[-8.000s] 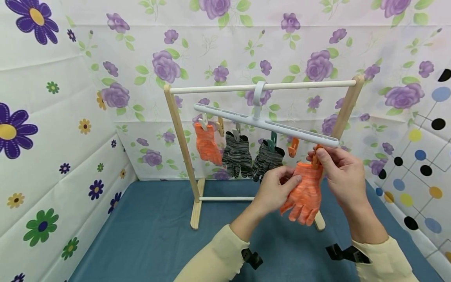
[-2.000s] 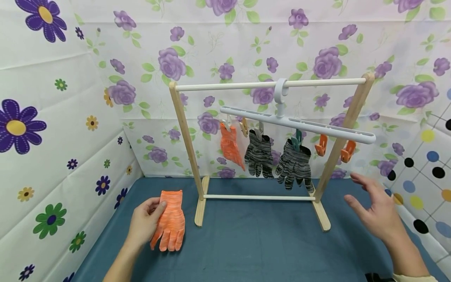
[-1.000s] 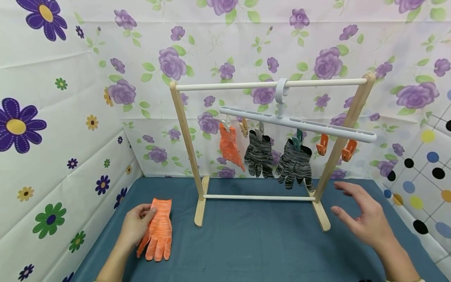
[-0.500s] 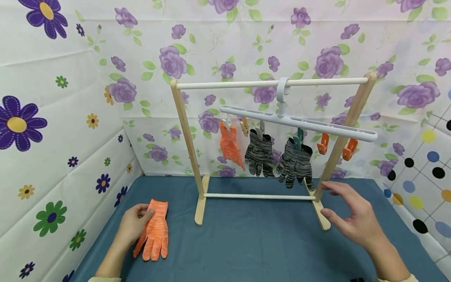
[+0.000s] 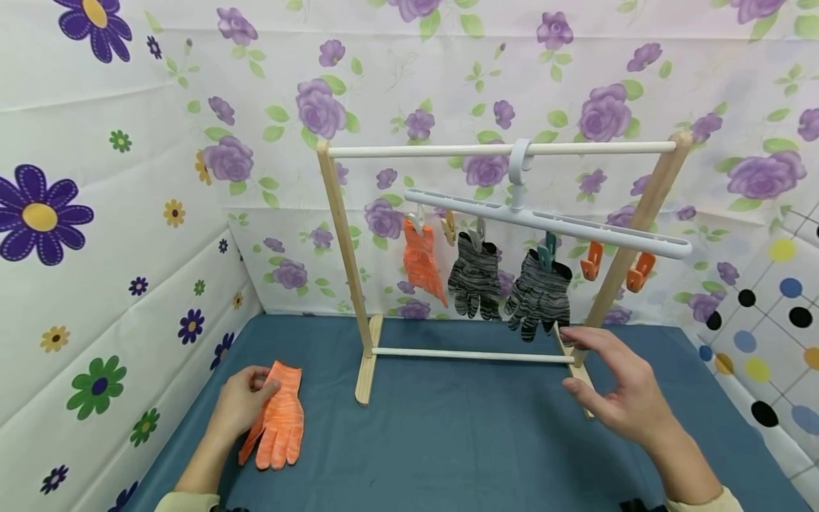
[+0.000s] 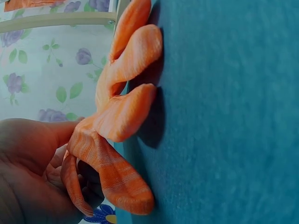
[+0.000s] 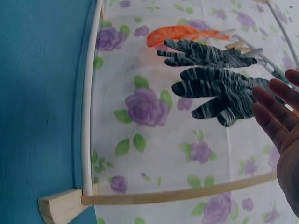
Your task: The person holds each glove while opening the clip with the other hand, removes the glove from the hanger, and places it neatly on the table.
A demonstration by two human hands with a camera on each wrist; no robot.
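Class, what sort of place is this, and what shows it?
Probably a staged practice booth: patterned sheets wall in a blue tabletop, where a small wooden rack carries a hanger of gloves.

Eight seconds ago the orange glove (image 5: 281, 423) hung in both hands under the hanger's right end; now it is down on the blue cloth (image 5: 461, 434) left of the rack, its cuff in the left hand (image 5: 242, 402). The right hand (image 5: 627, 391) has let go of the end orange clip (image 5: 640, 272), which dangles free, and has since drifted leftward, while the hanger (image 5: 576, 226) has shifted right, its end now past the right post (image 5: 640, 220)
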